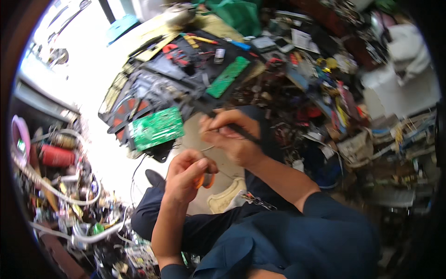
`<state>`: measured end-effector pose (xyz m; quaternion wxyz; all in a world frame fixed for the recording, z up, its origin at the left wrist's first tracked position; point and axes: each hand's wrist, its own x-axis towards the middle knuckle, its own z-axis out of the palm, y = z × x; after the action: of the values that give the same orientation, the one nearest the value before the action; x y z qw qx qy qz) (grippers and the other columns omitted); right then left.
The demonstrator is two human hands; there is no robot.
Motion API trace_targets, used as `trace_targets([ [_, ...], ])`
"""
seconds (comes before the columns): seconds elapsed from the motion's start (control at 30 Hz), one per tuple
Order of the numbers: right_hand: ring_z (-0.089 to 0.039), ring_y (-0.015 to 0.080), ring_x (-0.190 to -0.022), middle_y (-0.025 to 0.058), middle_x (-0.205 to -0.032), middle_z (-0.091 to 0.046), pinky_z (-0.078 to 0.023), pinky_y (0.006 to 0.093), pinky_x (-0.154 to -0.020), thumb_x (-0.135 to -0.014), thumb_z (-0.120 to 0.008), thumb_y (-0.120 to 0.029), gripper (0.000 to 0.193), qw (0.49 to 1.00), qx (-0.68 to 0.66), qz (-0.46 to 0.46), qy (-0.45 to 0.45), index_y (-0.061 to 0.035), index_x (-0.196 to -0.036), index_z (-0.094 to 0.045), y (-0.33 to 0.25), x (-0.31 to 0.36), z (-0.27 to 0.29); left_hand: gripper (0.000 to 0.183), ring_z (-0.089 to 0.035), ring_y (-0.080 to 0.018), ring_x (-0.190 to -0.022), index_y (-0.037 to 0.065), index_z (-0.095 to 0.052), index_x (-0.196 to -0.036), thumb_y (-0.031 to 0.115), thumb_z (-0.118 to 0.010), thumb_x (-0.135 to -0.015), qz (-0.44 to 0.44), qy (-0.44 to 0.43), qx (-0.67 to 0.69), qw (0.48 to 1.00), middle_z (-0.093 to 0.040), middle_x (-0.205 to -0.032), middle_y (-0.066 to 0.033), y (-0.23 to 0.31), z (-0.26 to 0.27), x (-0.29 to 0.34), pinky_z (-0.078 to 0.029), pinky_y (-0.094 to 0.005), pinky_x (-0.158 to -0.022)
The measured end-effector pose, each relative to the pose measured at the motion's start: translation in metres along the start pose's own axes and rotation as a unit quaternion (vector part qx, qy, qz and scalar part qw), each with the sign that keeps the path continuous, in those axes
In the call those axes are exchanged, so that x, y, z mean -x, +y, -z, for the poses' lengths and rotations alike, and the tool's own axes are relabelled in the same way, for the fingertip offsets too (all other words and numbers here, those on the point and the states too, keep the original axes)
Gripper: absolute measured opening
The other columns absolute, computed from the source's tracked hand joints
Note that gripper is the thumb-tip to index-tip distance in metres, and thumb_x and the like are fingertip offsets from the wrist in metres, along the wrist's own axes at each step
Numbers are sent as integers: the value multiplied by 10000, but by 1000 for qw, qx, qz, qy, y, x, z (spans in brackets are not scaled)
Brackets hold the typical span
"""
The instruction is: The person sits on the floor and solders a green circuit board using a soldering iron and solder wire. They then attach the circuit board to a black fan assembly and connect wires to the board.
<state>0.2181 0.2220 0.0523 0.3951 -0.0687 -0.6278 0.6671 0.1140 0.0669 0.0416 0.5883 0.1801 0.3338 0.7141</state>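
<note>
My left hand (188, 172) is closed around a small orange ring-shaped spool (204, 180), held over my lap. A thin pale strand shows between the two hands. Higher and to the right, my right hand (234, 137) grips a slim black pen-like tool (244, 133), its front end blurred and pointing up and left, so its exact kind is unclear. Left of that tool, a green circuit board (157, 129) lies at the near edge of the cluttered work surface. A second, longer green circuit board (227, 76) rests farther back.
A red hand tool (176, 55) and yellow-handled pliers (193, 41) lie at the back of the work surface. Dense piles of parts and cables (325, 93) rise on the right. At left stand a red cylinder (56, 156) and a white hose (95, 238) among scraps.
</note>
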Motion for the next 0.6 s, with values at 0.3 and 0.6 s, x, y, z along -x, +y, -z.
trace_targets([
  [0.3, -682, 207, -1013, 141, -1054, -723, -538, 333, -921, -963, -631, 50, 235, 966, -250, 6, 64, -31, -1180, -590, 7, -23, 10, 85, -551, -83, -564, -55, -699, -969, 29, -687, -960, -140, 156, -143, 967, -651, -745, -48, 41, 28, 16, -403, -233, -491],
  [0.6, -608, 87, -678, 56, -878, -722, -448, 236, -570, -1043, -644, -237, 342, 963, 254, -42, 83, 14, -1275, -655, 8, -93, 93, 168, -509, -57, -538, -79, -727, -1090, 24, -682, -966, -269, 321, -254, 872, -675, -760, -72, 94, 79, 52, -406, -222, -497],
])
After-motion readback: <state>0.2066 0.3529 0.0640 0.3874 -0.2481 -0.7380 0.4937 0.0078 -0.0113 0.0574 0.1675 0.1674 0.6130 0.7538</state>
